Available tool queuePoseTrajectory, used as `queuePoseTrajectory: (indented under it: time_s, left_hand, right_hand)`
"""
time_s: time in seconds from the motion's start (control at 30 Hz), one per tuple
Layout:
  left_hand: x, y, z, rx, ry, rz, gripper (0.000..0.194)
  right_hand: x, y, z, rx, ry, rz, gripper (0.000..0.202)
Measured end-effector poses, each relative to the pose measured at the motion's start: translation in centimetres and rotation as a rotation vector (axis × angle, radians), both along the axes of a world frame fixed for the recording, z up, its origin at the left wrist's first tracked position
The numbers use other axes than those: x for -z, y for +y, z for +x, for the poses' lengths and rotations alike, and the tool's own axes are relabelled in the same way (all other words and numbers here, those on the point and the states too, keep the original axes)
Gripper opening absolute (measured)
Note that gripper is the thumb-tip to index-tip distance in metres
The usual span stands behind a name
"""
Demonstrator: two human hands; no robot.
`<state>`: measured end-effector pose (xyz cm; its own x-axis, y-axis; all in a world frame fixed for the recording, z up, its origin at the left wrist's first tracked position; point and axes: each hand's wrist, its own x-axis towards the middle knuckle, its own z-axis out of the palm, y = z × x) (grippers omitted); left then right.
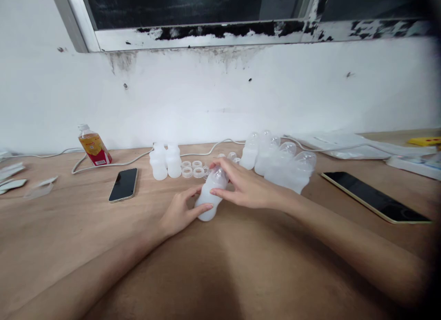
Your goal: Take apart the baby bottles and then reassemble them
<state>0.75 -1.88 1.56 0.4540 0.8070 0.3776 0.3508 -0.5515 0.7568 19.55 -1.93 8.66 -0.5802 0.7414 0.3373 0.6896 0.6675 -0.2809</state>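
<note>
A translucent white baby bottle [208, 198] with a clear domed cap leans to the right between my hands, over the front of the table. My left hand [181, 210] is wrapped round its lower body, thumb across the front. Around the capped top, my right hand [237, 182] is closed, its thumb against the upper body. Behind the hands lie several white ring collars [187, 172] and small clear domed caps [232, 155], partly hidden by my right hand. Two uncapped white bottles [159, 161] stand left of the rings. A group of capped bottles [275, 161] stands to the right.
A drink bottle [95, 145] and a smartphone [124, 184] are at the left on the wooden table [69, 237]. A larger dark-screened device [374, 196] lies right. A white cable [206, 151] runs along the wall, near plastic bags [339, 143] and a power strip [415, 166].
</note>
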Motion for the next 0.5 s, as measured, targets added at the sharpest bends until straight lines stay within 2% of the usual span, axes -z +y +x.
queuePoseTrajectory:
  time_s: [0.1, 0.2, 0.27, 0.37, 0.5]
  left_hand:
    - [0.4, 0.1, -0.4, -0.099, 0.102, 0.164, 0.043]
    - [0.9, 0.6, -0.9, -0.156, 0.161, 0.206, 0.035]
    - [1.1, 0.9, -1.0, -0.156, 0.183, 0.203, 0.033]
    - [1.2, 0.9, -0.9, -0.139, 0.209, 0.207, 0.033]
    - [1.1, 0.8, -0.8, -0.139, 0.23, 0.211, 0.031]
  right_hand:
    - [-0.7, 0.5, 1.3, 0.191, -0.209, 0.108, 0.039]
    - [-1.2, 1.6, 3.3, 0.463, -0.419, 0.167, 0.036]
    - [-1.2, 2.5, 4.6, 0.581, -0.486, 0.194, 0.036]
    - [-0.9, 3.5, 5.5, 0.679, -0.508, 0.246, 0.034]
    - [-0.4, 4.0, 5.2, 0.744, -0.49, 0.252, 0.03]
